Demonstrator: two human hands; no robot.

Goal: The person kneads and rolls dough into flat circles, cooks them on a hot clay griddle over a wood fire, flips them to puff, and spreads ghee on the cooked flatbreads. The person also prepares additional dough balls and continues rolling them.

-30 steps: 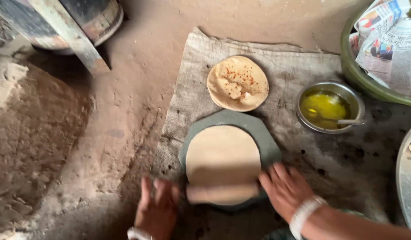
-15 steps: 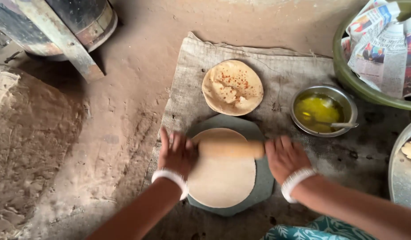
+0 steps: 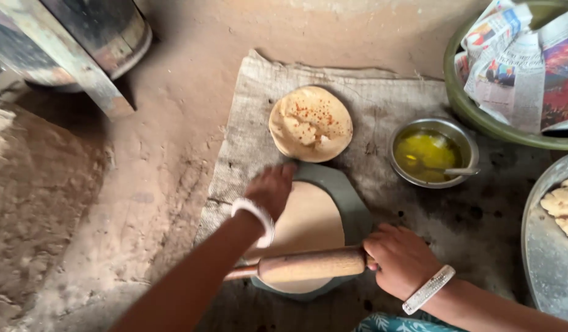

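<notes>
A thin disc of rolled dough (image 3: 308, 224) lies on a round grey rolling board (image 3: 348, 200) on a sackcloth mat (image 3: 247, 117). My left hand (image 3: 270, 189), a white bangle at the wrist, rests flat on the far left edge of the dough. My right hand (image 3: 402, 258), also with a bangle, grips the right end of a wooden rolling pin (image 3: 311, 265) that lies across the near edge of the dough. A cooked flatbread (image 3: 310, 123) with brown and red specks sits on the cloth beyond the board.
A steel bowl of yellow oil (image 3: 426, 154) with a spoon stands right of the flatbread. A green tub (image 3: 480, 117) lined with newspaper is at top right. A metal plate (image 3: 545, 246) with dough pieces sits at right. A dark drum (image 3: 93, 37) stands on the earthen floor at top left.
The rolling pin has come back from the far side of the dough to its near edge. My left hand left the pin and now lies on the dough's far edge.
</notes>
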